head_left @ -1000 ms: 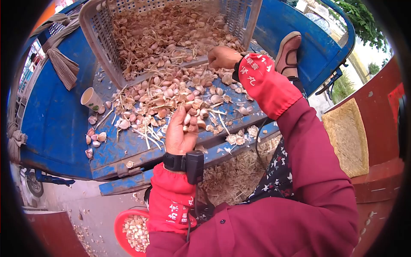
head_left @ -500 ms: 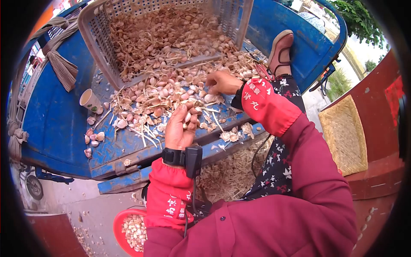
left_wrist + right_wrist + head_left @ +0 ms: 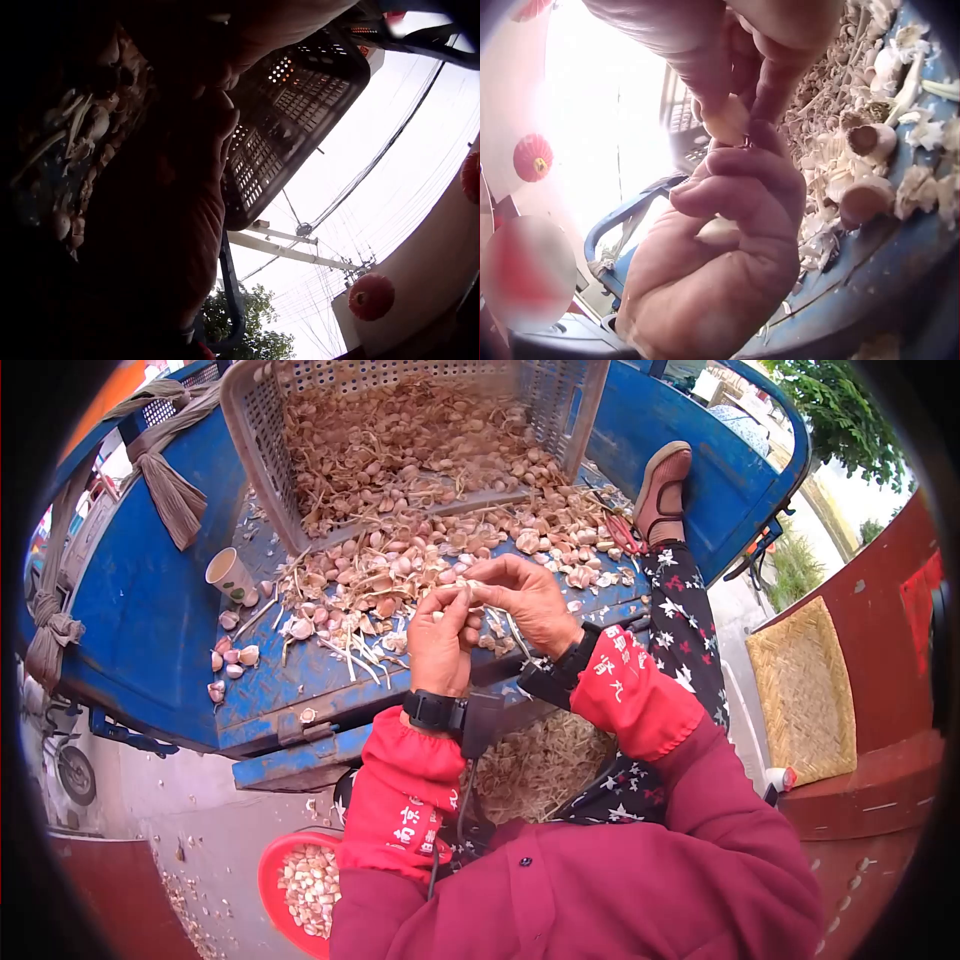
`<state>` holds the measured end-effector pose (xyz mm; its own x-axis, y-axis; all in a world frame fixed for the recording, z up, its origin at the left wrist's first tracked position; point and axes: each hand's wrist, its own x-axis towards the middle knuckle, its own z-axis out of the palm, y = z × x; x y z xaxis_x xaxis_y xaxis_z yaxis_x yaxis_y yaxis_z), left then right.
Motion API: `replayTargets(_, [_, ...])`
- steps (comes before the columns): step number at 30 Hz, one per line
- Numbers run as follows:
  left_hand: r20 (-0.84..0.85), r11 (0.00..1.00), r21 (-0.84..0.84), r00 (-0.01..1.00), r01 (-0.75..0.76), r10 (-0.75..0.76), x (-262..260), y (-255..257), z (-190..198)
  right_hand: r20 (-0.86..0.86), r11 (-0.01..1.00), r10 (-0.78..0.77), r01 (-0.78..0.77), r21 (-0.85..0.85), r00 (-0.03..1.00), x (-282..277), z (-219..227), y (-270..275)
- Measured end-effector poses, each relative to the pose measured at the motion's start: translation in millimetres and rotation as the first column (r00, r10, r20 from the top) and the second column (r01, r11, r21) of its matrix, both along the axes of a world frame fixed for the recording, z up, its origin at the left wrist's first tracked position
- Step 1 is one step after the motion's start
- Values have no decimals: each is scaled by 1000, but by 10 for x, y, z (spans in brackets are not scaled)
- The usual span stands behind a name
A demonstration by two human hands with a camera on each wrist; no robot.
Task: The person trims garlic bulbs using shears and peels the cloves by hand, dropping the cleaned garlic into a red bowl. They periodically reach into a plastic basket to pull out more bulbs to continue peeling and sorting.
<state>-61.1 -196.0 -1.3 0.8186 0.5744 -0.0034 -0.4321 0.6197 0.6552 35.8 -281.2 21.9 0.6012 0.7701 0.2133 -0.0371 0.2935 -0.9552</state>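
Both hands meet over the near edge of a garlic heap. Between the fingertips of the left hand and the right hand is a pale garlic clove, pinched from both sides in the right wrist view. Another pale clove lies under the curled fingers of the left hand. The left wrist view is dark and shows the hands only dimly.
A grey crate of garlic lies tipped on the blue truck bed. A paper cup is at the left, red-handled pliers near the shoe. Below stands a red bowl of cloves.
My right hand has come back from the heap by the crate to my left hand, and its fingers now meet the left fingertips at the clove.
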Motion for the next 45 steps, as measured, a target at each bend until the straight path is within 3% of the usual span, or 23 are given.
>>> replayTargets(1, [34,1000,1,999,25,-25,-5,-29,2,59,998,-58,56,39,997,-32,-11,-40])
replayTargets(5, [44,994,102,999,24,-29,-88,-150,81,-8,986,-141,141,89,990,-224,84,-253])
replayTargets(7, [45,981,191,999,-24,15,-188,-307,151,264,975,-209,178,136,942,-322,104,-382])
replayTargets(11, [52,986,120,992,-118,112,-367,-703,207,192,959,-243,206,192,951,-579,63,-564])
replayTargets(14, [38,972,179,988,-155,151,-477,-900,315,-231,975,-84,128,182,969,-700,170,-777])
replayTargets(19, [17,910,360,977,-206,215,-666,-1169,639,-210,931,-86,153,331,974,-897,419,-1071])
replayTargets(21, [61,834,488,963,-259,263,-779,-1285,728,-198,910,-87,159,383,976,-1030,639,-1240])
replayTargets(23, [268,664,653,931,-363,245,-915,-1475,1011,-40,885,-43,56,463,998,-1123,856,-1472])
replayTargets(25, [401,511,758,907,-407,127,-1089,-1601,1264,273,939,-38,-59,339,961,-1196,1188,-1857])
replayTargets(26, [421,628,705,907,-329,3,-1197,-1699,1385,260,906,20,-128,403,965,-1263,1331,-1940])
replayTargets(28, [493,676,698,843,-235,-216,-1297,-1809,1568,239,866,83,-189,464,967,-1429,1529,-2035])
replayTargets(29, [504,648,731,809,-213,-302,-1312,-1838,1681,171,807,-51,-61,588,984,-1577,1624,-1997])
replayTargets(30, [507,618,763,770,-192,-387,-1327,-1867,1797,159,756,-27,-84,649,987,-1615,1688,-2006])
replayTargets(33, [687,642,693,571,-330,-449,-1159,-2002,1725,146,680,-7,-102,726,989,-1681,1749,-2055])
replayTargets(34, [725,694,642,553,-327,-410,-1144,-2054,1739,137,664,-13,-94,742,990,-1700,1753,-2067])
replayTargets(39, [736,784,568,580,-250,-349,-1177,-2141,1761,104,616,-27,-65,785,994,-1719,1763,-2065])
replayTargets(45, [718,771,569,629,-286,-297,-1200,-2125,1736,87,612,-45,-41,790,995,-1730,1733,-2039])
